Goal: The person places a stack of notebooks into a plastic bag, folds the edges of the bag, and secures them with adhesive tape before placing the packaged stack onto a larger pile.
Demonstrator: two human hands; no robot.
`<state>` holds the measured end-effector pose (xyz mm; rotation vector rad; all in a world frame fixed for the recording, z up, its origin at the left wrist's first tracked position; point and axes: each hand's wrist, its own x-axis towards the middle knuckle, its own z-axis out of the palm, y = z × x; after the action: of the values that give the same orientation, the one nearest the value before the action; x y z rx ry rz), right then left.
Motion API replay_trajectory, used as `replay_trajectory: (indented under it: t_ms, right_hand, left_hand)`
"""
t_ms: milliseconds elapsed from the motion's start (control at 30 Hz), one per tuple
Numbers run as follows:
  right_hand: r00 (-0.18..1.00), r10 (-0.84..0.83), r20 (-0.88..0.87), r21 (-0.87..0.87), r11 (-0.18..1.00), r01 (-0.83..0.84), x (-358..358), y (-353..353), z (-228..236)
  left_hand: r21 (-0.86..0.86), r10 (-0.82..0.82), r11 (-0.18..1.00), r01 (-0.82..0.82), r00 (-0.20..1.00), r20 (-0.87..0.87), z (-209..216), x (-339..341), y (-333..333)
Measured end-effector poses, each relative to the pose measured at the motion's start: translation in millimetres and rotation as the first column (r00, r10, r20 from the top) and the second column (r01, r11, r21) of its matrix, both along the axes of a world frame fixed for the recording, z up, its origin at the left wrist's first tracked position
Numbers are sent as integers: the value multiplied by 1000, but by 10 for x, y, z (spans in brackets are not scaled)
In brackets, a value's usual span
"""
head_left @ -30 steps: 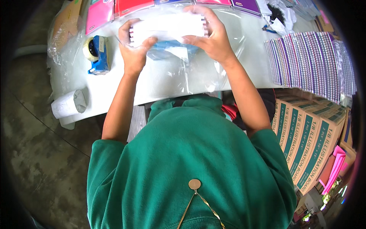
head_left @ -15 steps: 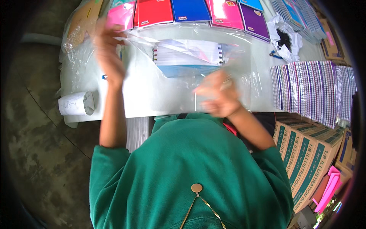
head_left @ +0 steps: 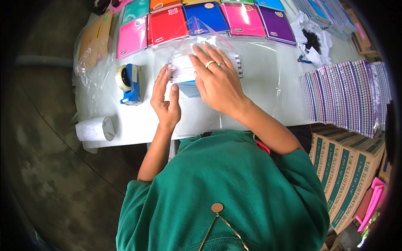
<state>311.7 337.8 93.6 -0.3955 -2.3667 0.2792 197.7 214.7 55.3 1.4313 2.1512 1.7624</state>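
exposure: bright over white tabletop point(head_left: 259, 109), near washed-out | glare: white streak on farther-right pink notebook point(head_left: 251, 27), glints on crinkled clear plastic point(head_left: 93, 81) at left | shade: concrete floor point(head_left: 54, 175) dim | focus: left hand point(head_left: 166, 105) and right hand point(head_left: 221, 85) fairly sharp, lower-right rim muddled | lens: tabletop edge bowed, cartons point(head_left: 349, 175) curving, corners black

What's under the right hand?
Beneath the right hand: clear plastic film over a white-and-blue stack, whose ends show on both sides. The part directly under palm and fingers is hidden.
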Motion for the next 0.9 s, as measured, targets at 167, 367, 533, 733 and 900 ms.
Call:
replay_trajectory:
  t_ms: [167, 367, 533, 733, 900]
  right_hand:
    - [890, 168, -423, 16, 984, -178, 38, 160, 113]
    - [768, -324, -552, -305, 936, 175, 477, 9, -124]
    - [852, 55, -521, -88, 989, -117, 712, -301, -576]
    - [969, 247, 6, -68, 967, -246, 575, -422, -509]
    - [986, 156, 64, -9, 988, -156, 315, -169, -187]
  left_hand:
    - [-37, 111, 990, -134, 925, -364, 16, 78, 32]
    - [-48, 136, 985, -165, 920, -368, 123, 208, 68]
    - [-3, 154, 985, -170, 899, -410, 485, -98, 210]
    - [340, 81, 935, -104, 993, 81, 636, -155, 233]
    - [97, -150, 987, 130, 957, 246, 137, 2, 151]
